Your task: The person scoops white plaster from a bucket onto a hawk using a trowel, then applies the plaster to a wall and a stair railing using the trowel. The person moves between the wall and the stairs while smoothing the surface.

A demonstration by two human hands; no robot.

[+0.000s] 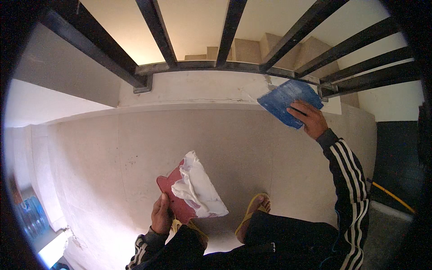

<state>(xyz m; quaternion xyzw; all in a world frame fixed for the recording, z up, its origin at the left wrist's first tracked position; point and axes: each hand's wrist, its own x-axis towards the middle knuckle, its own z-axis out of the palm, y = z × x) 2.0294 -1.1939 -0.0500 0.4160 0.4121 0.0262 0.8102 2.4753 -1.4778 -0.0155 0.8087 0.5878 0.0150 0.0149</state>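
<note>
Our right hand (310, 118) grips the blue blade (288, 100) over the ledge (193, 87), upper right. Our left hand (161, 215) clasps the red board (172, 183), lower centre, white paste (201, 186) slanting down-right beyond it.

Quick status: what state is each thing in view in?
Left hand: gripping red plate
Red plate: held, partly covered
White paste: heaped, uneven
Right hand: holding blue plate
Blue plate: smeared whitish, over white ledge
White ledge: crack-like line along it
Yellow sandals: worn
</note>
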